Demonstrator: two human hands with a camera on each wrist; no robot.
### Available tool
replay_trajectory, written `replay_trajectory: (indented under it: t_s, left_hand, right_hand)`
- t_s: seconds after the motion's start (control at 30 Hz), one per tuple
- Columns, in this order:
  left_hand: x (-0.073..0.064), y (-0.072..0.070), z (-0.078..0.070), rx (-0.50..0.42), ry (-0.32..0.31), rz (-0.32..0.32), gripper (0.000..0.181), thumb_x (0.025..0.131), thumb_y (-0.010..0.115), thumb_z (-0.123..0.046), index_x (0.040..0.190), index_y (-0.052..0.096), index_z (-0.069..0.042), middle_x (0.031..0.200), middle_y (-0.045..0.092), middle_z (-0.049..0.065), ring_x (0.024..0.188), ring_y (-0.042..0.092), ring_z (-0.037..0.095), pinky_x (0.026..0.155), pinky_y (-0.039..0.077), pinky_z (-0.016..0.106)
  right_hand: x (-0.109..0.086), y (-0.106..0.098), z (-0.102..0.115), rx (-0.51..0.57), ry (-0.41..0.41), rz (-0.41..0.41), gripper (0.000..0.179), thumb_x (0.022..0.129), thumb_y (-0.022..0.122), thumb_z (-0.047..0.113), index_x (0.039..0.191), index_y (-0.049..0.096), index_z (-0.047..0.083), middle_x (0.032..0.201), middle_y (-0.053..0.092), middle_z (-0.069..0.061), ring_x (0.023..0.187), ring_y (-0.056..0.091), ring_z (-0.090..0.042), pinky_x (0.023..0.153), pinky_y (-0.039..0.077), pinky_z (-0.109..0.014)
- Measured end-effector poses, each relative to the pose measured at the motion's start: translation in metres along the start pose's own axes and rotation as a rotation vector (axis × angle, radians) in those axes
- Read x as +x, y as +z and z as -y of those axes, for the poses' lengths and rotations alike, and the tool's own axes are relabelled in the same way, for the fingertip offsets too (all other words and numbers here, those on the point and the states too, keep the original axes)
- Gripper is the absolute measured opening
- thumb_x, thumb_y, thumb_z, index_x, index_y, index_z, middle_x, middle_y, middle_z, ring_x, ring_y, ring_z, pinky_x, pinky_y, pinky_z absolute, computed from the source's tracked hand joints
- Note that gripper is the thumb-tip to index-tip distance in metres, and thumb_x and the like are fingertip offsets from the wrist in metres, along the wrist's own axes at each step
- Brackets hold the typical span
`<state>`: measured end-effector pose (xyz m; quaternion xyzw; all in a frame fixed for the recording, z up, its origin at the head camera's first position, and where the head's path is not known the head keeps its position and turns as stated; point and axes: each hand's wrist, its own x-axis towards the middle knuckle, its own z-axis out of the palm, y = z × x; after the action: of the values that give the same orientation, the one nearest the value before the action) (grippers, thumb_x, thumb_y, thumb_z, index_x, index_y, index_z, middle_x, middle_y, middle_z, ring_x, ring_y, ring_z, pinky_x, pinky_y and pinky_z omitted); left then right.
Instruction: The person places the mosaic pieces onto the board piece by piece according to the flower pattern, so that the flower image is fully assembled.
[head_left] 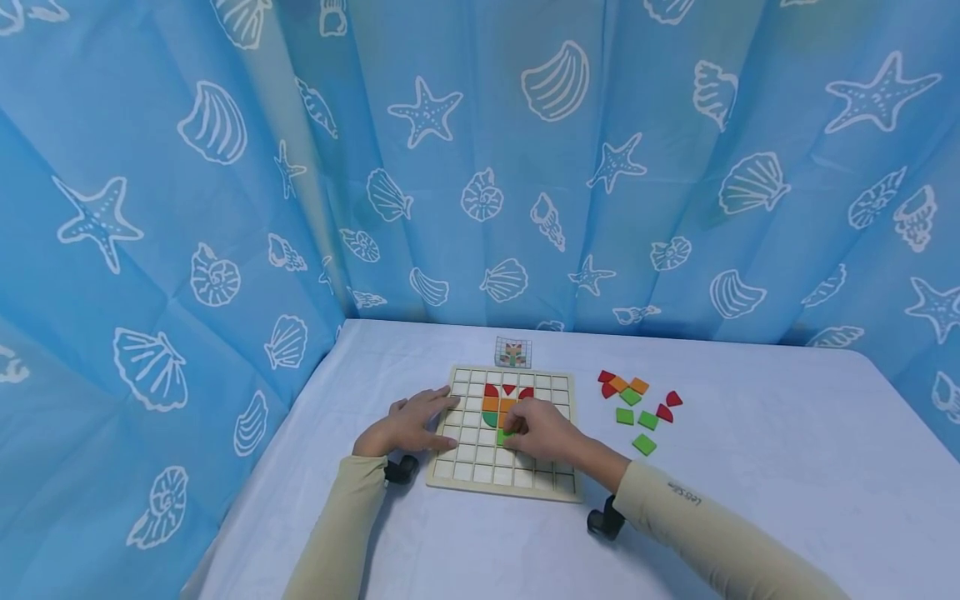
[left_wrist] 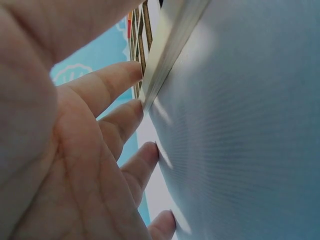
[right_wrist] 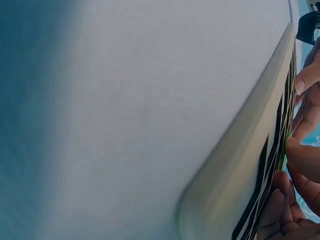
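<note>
A pale wooden grid board (head_left: pixel 504 494) lies on the table, its square cells edged by raised ribs. My left hand (head_left: pixel 411 423) rests along its left side with fingers spread; in the left wrist view the fingertips (left_wrist: pixel 134 71) touch the frame's edge. My right hand (head_left: pixel 547 429) bends over the middle of the board, thumb and fingers pinching a green square tile (head_left: pixel 503 437) low in a cell. Just above it sit red quarter-round tiles (head_left: pixel 491 390), a small red triangle (head_left: pixel 508 389), orange squares (head_left: pixel 491 404) and a dark green quarter-round tile (head_left: pixel 491 419).
Right of the board lie loose tiles: several green squares (head_left: pixel 644 444), orange squares (head_left: pixel 640 386) and red quarter-rounds (head_left: pixel 664 412). Behind the board is a small pattern card (head_left: pixel 513 352). A white cloth (head_left: pixel 765 467) covers the table, and a blue shell-print curtain (head_left: pixel 480 150) hangs behind.
</note>
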<state>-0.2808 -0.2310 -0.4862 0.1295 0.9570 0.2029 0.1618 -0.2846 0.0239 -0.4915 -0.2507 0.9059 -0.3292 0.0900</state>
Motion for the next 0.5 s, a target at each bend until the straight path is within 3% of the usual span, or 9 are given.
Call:
replay_trajectory:
  t_s: [0.5]
  left_hand:
    - [0.0010, 0.0009, 0.0011, -0.001, -0.002, 0.006, 0.079, 0.086, 0.073, -0.048, 0.153, 0.038, -0.024, 0.165, 0.022, 0.001, 0.153, 0.018, 0.028, 0.118, 0.014, 0.065]
  right_hand:
    - [0.0004, -0.0019, -0.0001, 0.054, 0.042, 0.025, 0.011, 0.082, 0.081, 0.014, 0.090, 0.072, 0.014, 0.085, 0.066, 0.005, 0.079, 0.058, -0.010, 0.072, 0.053, -0.024]
